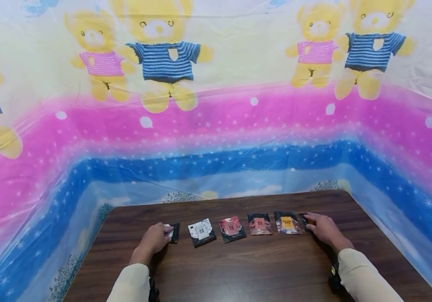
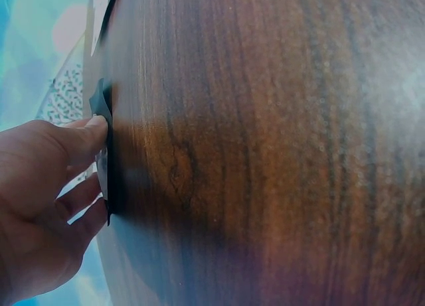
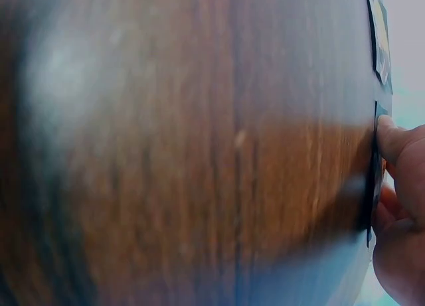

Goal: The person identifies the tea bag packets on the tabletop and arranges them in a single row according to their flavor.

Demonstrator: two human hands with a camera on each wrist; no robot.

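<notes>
At the left end of a row of flat square sachets, my left hand holds a dark sachet by its edges, thumb on the near side. The left wrist view has the thumb pressed on this black sachet, the fingers at its lower part. At the row's right end, my right hand holds another dark sachet, mostly covered by the fingers. In the right wrist view the thumb lies on the sachet's black edge and the fingers curl behind. Both sachets are low at the tabletop.
Between the hands lie a white-labelled sachet, a red one, a pink-labelled one and a yellow-labelled one. They rest on a brown wooden table. A bear-printed cloth hangs around its back and sides.
</notes>
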